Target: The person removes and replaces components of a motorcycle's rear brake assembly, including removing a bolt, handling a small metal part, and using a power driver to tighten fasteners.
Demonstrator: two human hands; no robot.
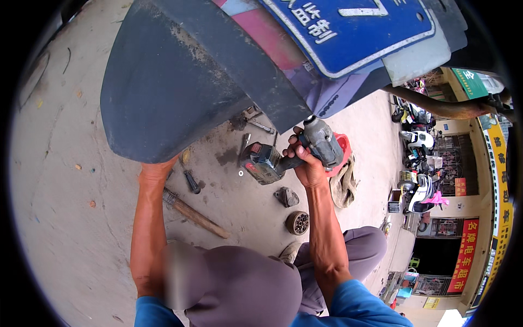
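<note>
My right hand (309, 169) is wrapped round the handle of a grey and black cordless impact wrench (322, 143). The tool points upward, its nose close to the lower edge of a dark mudguard (174, 87), and its battery faces left. I cannot tell whether the nose touches anything. My left hand (158, 168) reaches up behind the mudguard's lower left edge; its fingers are hidden there. Above the wrench hangs a blue licence plate (357, 35) on the vehicle's rear.
On the ground lie a wooden-handled hammer (201, 216), a dark-handled tool (192, 182), a grey metal part (286, 197) and a round metal part (298, 223). A red bowl (343, 150) and a cloth (344, 186) lie beyond my right hand. Parked scooters (422, 193) line the shopfronts at right.
</note>
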